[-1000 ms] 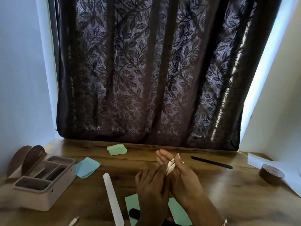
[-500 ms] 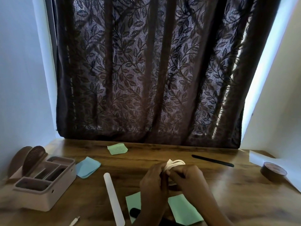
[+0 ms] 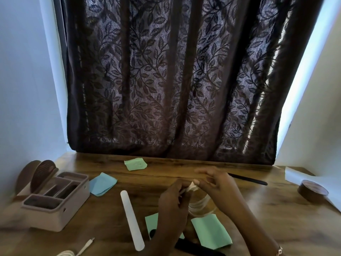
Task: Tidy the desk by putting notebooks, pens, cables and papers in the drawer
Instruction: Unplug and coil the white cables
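Note:
Over the middle of the wooden desk [image 3: 258,215], both my hands work a white cable [image 3: 200,205] whose loops hang between them. My left hand [image 3: 173,202] pinches the cable's end near the top. My right hand [image 3: 217,183] holds the bundle, fingers partly spread and blurred. Under my hands lie green papers [image 3: 210,231] and a black pen-like object [image 3: 195,249]. A white stick [image 3: 132,219] lies to the left. A blue paper [image 3: 102,183] and a small green paper [image 3: 135,164] lie further back. A black pen [image 3: 247,179] lies behind my right hand.
A beige organiser box [image 3: 55,206] with compartments stands at the left. A second white cable [image 3: 81,249] lies at the bottom left edge. A brown tape roll [image 3: 312,191] and white paper [image 3: 295,176] sit at the right. A dark curtain [image 3: 175,80] hangs behind the desk.
My hands have lowered toward the desk and drawn apart a little. The cable, bunched tightly between them before, now hangs in loose loops below my right hand.

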`<action>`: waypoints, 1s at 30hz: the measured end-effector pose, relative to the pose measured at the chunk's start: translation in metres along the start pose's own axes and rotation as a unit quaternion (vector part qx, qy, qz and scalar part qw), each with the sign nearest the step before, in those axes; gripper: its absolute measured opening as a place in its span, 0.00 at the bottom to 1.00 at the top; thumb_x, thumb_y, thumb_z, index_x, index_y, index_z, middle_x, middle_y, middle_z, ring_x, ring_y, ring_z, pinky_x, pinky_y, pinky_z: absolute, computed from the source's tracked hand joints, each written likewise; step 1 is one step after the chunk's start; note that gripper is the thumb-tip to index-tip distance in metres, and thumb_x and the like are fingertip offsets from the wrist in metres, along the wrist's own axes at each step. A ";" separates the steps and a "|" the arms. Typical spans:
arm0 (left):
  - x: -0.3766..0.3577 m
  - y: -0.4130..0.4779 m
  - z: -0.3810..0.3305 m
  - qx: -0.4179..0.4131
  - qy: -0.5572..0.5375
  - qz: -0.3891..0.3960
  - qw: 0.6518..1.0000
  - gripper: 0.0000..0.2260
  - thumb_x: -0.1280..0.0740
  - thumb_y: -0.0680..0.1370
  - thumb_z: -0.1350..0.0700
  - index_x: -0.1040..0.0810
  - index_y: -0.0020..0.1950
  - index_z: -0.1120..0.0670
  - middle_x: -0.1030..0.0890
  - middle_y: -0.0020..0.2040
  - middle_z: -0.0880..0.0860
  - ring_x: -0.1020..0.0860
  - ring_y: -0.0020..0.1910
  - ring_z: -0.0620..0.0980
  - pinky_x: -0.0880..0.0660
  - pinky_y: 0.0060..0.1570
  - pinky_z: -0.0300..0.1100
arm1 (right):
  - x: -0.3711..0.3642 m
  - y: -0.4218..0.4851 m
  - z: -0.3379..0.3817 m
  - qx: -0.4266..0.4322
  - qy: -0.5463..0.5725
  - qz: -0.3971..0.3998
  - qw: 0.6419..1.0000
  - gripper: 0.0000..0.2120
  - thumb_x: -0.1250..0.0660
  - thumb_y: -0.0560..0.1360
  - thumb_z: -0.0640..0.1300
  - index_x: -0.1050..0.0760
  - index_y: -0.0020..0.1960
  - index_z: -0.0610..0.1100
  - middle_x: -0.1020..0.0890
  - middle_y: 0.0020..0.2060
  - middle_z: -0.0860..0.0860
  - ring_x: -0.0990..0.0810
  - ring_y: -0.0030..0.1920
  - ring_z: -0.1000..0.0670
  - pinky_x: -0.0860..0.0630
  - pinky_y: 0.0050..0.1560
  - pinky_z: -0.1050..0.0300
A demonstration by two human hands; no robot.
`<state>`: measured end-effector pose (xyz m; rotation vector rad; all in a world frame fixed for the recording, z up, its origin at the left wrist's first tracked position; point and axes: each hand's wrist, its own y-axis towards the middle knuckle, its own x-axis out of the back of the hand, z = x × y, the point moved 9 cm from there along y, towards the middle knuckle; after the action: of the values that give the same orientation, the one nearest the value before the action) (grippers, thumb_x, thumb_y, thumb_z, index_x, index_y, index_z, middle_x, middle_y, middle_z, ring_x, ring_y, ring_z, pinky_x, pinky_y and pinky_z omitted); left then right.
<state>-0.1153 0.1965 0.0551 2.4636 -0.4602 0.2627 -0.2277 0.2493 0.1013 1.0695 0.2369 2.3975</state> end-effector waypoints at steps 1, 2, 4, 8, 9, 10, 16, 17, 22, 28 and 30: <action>0.000 0.000 0.000 -0.005 -0.007 0.001 1.000 0.19 0.35 0.76 0.63 0.32 0.43 0.37 0.24 0.41 0.36 0.23 0.48 0.39 0.24 0.45 0.34 | -0.005 0.002 -0.002 -0.007 0.006 0.014 1.000 0.05 0.31 0.72 0.46 0.23 0.45 0.56 0.21 0.41 0.63 0.22 0.44 0.62 0.26 0.48 0.66; 0.000 0.000 0.002 -0.007 -0.011 0.001 1.000 0.19 0.35 0.76 0.64 0.31 0.43 0.37 0.23 0.40 0.36 0.24 0.49 0.38 0.24 0.45 0.33 | -0.010 0.004 -0.004 -0.011 0.009 0.021 1.000 0.05 0.31 0.73 0.46 0.23 0.41 0.56 0.20 0.37 0.61 0.22 0.41 0.62 0.27 0.44 0.66; 0.001 0.000 0.004 -0.008 -0.015 0.000 1.000 0.17 0.36 0.76 0.62 0.31 0.44 0.37 0.22 0.39 0.35 0.24 0.48 0.37 0.24 0.44 0.33 | -0.015 0.004 -0.007 -0.013 0.009 0.023 1.000 0.07 0.32 0.73 0.45 0.23 0.38 0.53 0.20 0.33 0.57 0.22 0.37 0.60 0.28 0.40 0.66; 0.000 -0.002 0.001 -0.020 -0.038 0.015 0.999 0.17 0.37 0.77 0.63 0.31 0.50 0.38 0.20 0.43 0.36 0.22 0.47 0.39 0.25 0.44 0.29 | -0.012 0.004 -0.014 -0.033 0.063 -0.030 0.997 0.07 0.36 0.76 0.43 0.25 0.39 0.48 0.20 0.34 0.48 0.21 0.37 0.49 0.27 0.38 0.58; 0.000 -0.003 -0.001 -0.024 -0.045 0.016 0.999 0.19 0.37 0.76 0.64 0.31 0.51 0.38 0.21 0.45 0.36 0.22 0.48 0.38 0.25 0.44 0.29 | -0.010 0.004 -0.017 -0.044 0.079 -0.050 0.995 0.08 0.37 0.76 0.43 0.26 0.39 0.48 0.20 0.34 0.46 0.21 0.37 0.47 0.27 0.36 0.57; 0.000 -0.005 -0.004 -0.028 -0.056 0.022 0.998 0.19 0.36 0.76 0.64 0.32 0.52 0.39 0.22 0.48 0.33 0.23 0.49 0.36 0.26 0.44 0.27 | -0.009 0.003 -0.020 -0.054 0.092 -0.064 0.992 0.08 0.38 0.77 0.43 0.26 0.39 0.47 0.21 0.33 0.45 0.22 0.35 0.47 0.28 0.34 0.57; -0.007 -0.008 -0.003 -0.019 -0.062 0.068 0.996 0.14 0.35 0.74 0.51 0.36 0.54 0.39 0.23 0.45 0.35 0.24 0.47 0.32 0.28 0.45 0.24 | -0.023 -0.002 -0.037 -0.127 0.178 -0.059 0.974 0.09 0.40 0.78 0.43 0.28 0.40 0.44 0.26 0.28 0.51 0.30 0.22 0.60 0.35 0.22 0.67; -0.007 -0.008 -0.003 -0.024 -0.024 0.066 0.997 0.14 0.36 0.77 0.53 0.36 0.57 0.39 0.24 0.48 0.35 0.24 0.46 0.33 0.29 0.46 0.24 | -0.025 -0.003 -0.039 -0.132 0.195 -0.060 0.970 0.09 0.40 0.78 0.43 0.27 0.41 0.43 0.25 0.28 0.49 0.29 0.23 0.58 0.34 0.23 0.65; -0.008 -0.010 -0.016 -0.116 0.145 0.038 0.982 0.16 0.43 0.73 0.47 0.32 0.60 0.48 0.19 0.48 0.51 0.19 0.39 0.42 0.24 0.34 0.28 | -0.027 -0.005 -0.040 -0.151 0.254 -0.069 0.953 0.08 0.39 0.78 0.41 0.23 0.42 0.42 0.21 0.33 0.42 0.25 0.31 0.47 0.30 0.30 0.57; -0.010 -0.006 -0.002 -0.109 0.215 0.035 0.970 0.32 0.19 0.54 0.61 0.28 0.54 0.54 0.17 0.43 0.54 0.20 0.30 0.45 0.25 0.27 0.30 | -0.033 -0.004 -0.030 -0.093 0.236 0.001 0.967 0.15 0.33 0.74 0.40 0.30 0.57 0.54 0.24 0.53 0.53 0.21 0.47 0.52 0.23 0.42 0.61; -0.004 -0.002 0.003 -0.083 0.235 0.033 0.968 0.28 0.19 0.54 0.61 0.23 0.52 0.56 0.17 0.42 0.55 0.19 0.30 0.48 0.26 0.27 0.31 | -0.038 -0.007 -0.021 -0.044 0.227 0.063 0.971 0.20 0.31 0.72 0.36 0.30 0.56 0.56 0.22 0.52 0.44 0.19 0.46 0.45 0.20 0.44 0.50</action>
<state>-0.1181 0.1971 0.0505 2.1297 -0.3402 0.7816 -0.2195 0.2366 0.0599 0.4964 0.2200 2.7170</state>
